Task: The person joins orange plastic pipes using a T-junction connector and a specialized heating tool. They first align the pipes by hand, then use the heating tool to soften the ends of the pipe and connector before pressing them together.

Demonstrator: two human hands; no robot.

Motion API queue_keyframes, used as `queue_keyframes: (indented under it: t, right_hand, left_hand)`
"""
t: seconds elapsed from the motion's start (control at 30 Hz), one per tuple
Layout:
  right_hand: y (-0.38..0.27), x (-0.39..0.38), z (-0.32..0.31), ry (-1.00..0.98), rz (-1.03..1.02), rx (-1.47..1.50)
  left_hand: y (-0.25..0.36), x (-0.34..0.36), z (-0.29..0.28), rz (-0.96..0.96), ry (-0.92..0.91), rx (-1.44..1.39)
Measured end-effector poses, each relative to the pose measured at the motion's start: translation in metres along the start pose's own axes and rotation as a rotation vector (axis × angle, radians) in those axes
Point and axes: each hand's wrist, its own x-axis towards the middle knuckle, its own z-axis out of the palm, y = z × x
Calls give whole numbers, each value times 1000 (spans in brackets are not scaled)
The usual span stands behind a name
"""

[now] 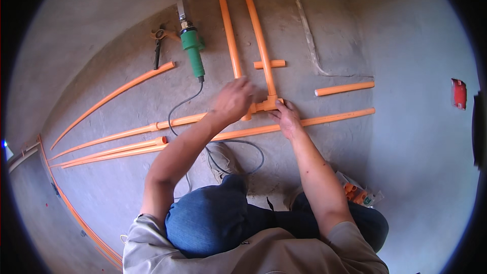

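Note:
Two orange pipes run down from the top of the head view: a left pipe (230,38) and a right pipe (261,40). The right one ends in an orange tee fitting (272,101). At this fitting's right end my right hand (287,120) is closed, thumb and fingers at its edge. My left hand (233,100) lies over the lower end of the left pipe, its fingers partly blurred, so their grip is unclear. Under it, an orange fitting (246,115) shows only in part. From there a long jointed orange pipe (124,133) stretches left.
A green pipe-welding iron (192,53) with a grey cord (176,107) lies upper left, near an orange-handled tool (158,45). Loose orange pipes (345,89) rest around the floor. A bag of orange fittings (357,193) sits by my right leg. A wall (421,137) rises at right.

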Motion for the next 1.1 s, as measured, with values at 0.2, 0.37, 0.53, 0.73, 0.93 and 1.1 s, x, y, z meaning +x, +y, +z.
queue_keyframes:
  t: [0.2,0.37,0.53,0.73,0.93,1.1]
  right_hand:
    - [11,8,10,-12,-49,118]
    - [14,7,9,39,-31,205]
    - [11,3,15,-33,1,232]
    - [17,-1,17,-28,0,335]
    - [20,-7,18,-69,-34,292]
    - [36,-18,1,-71,-19,269]
  left_hand:
    - [16,64,31,607,-189,377]
    - [28,80,40,589,-388,552]
    - [14,71,47,553,-251,523]
    - [21,73,46,514,-285,478]
    - [17,75,46,532,-278,510]
    - [24,75,45,504,-290,472]
